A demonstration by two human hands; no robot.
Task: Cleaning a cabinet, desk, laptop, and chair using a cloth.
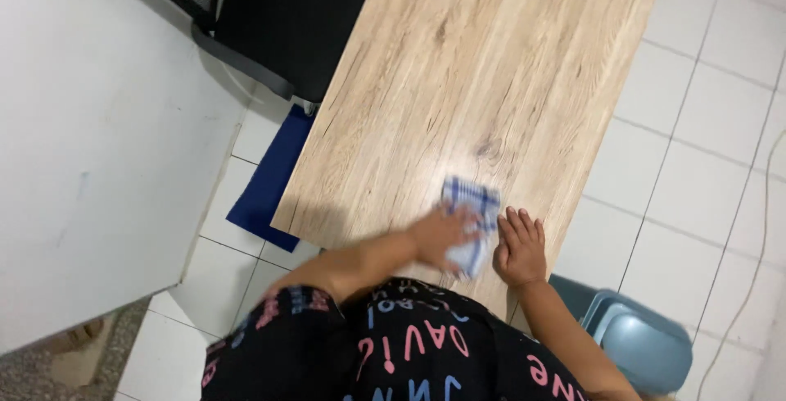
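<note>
Blurring left hand over checked cloth

The left hand is smeared by motion blur, so its fingers cannot be counted, and it covers the middle of the blue-and-white checked cloth; how the cloth is folded cannot be told. The far end of the tabletop runs off the top edge. The black chair is cut by the top edge and partly hidden behind the tabletop. The blue mat disappears under the tabletop. The grey-blue stool is cut by the bottom edge, and the person's right forearm crosses it.
</note>
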